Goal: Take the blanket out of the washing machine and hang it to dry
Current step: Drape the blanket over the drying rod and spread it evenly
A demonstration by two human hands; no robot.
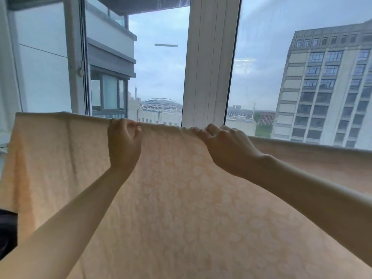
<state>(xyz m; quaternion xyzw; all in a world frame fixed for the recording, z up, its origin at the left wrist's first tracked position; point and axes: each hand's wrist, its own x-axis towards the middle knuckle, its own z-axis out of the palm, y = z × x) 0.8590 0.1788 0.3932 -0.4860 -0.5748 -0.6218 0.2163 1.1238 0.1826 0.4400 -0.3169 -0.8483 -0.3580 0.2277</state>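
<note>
window (209, 63) behind; left hand (123, 144), right hand (227, 148) grip blanket (181, 208) edge

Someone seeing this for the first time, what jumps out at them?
The pale peach textured blanket fills the lower frame, its top edge stretched across. The left hand and the right hand pinch that edge near the middle. Behind, through windows split by a white frame post, a grey high-rise block stands at the right.

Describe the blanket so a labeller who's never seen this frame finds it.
Find the big window with its white post. Below it, the blanket fills the lower view, top edge gripped by the left hand and right hand. Unlike the dark item at far left, it is pale peach, faintly patterned.
</note>
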